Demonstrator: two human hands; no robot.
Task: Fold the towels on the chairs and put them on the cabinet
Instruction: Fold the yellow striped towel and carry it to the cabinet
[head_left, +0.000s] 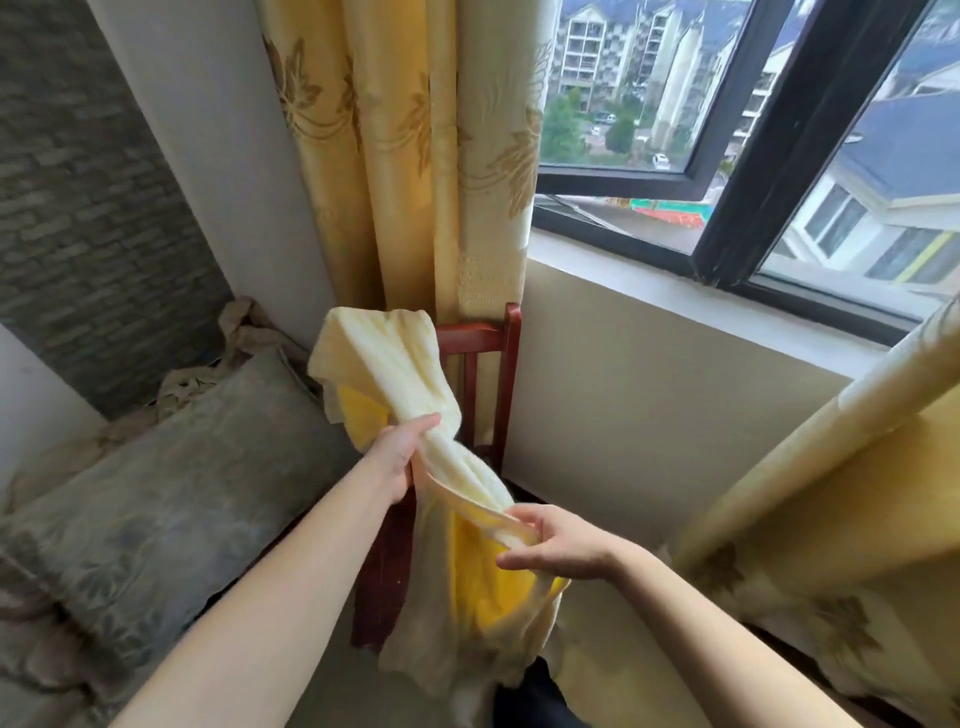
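Nearest to the camera, two bare forearms are stretched forward from the lower edge of the view. The right hand (550, 545) is seen lower and closer; an edge of the towel (384, 358) is pinched between its thumb and its fingers, and the other fingers are loosely bent. A little further and higher, the left hand (402, 457) is clamped around the bunched middle of the same towel, so the cloth is squeezed into a thick twist there. The two hands are kept apart, with a short length of cloth between them.

The towel is pale cream on one side and bright yellow on the other (the yellow shows in the folds). It is held in the air in front of the chair (470, 336); its lower part hangs down loosely below the right hand, and its upper end stands up near the top rail of the chair. Whether it touches the rail cannot be told.

The chair is made of red-brown wood and is placed in the corner. To the left of it a grey patterned cushion (171, 467) is laid. Behind the chair a yellow curtain (405, 156) with a leaf pattern is hung, and a second curtain (810, 493) is seen at the right. Furthest, buildings are seen through a dark-framed window (753, 156).
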